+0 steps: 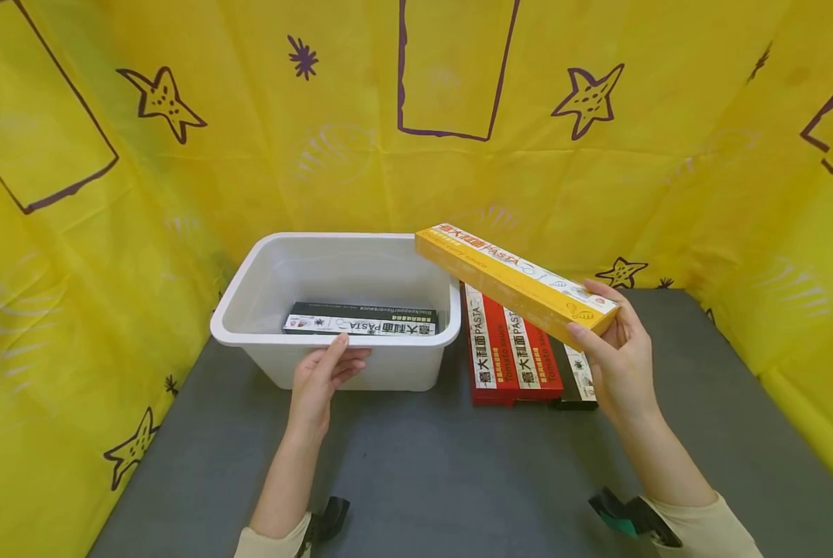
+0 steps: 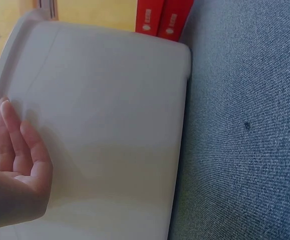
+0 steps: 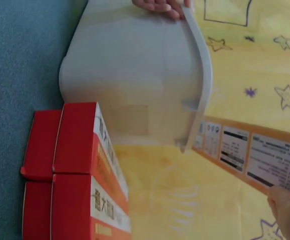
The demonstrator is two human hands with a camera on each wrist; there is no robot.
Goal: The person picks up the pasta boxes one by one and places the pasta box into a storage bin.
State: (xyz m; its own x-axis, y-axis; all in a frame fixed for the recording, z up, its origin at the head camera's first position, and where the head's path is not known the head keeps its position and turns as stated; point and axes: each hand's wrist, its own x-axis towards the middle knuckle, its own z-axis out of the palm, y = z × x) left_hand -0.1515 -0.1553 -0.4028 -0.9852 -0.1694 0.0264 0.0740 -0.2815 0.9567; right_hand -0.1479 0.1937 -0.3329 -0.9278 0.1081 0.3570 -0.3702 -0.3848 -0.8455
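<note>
My right hand (image 1: pixel 621 360) grips one end of a yellow pasta box (image 1: pixel 507 279), thumb on the near side. The box is raised and slants up to the left, its far end over the right rim of a white plastic bin (image 1: pixel 263 341). With the thumb on the front rim and the fingers under it against the outer wall, my left hand (image 1: pixel 321 376) holds the bin. Inside lies a black-and-white pasta box (image 1: pixel 360 319). In the right wrist view, the printed underside of the yellow box (image 3: pixel 245 155) shows.
Right of the bin, red pasta boxes (image 1: pixel 514 364) are stacked side by side, two high in the right wrist view. A black pasta box (image 1: pixel 580 380) lies beside them, partly covered from view. Yellow patterned cloth (image 1: pixel 360 116) hangs behind the grey table (image 1: pixel 416 480).
</note>
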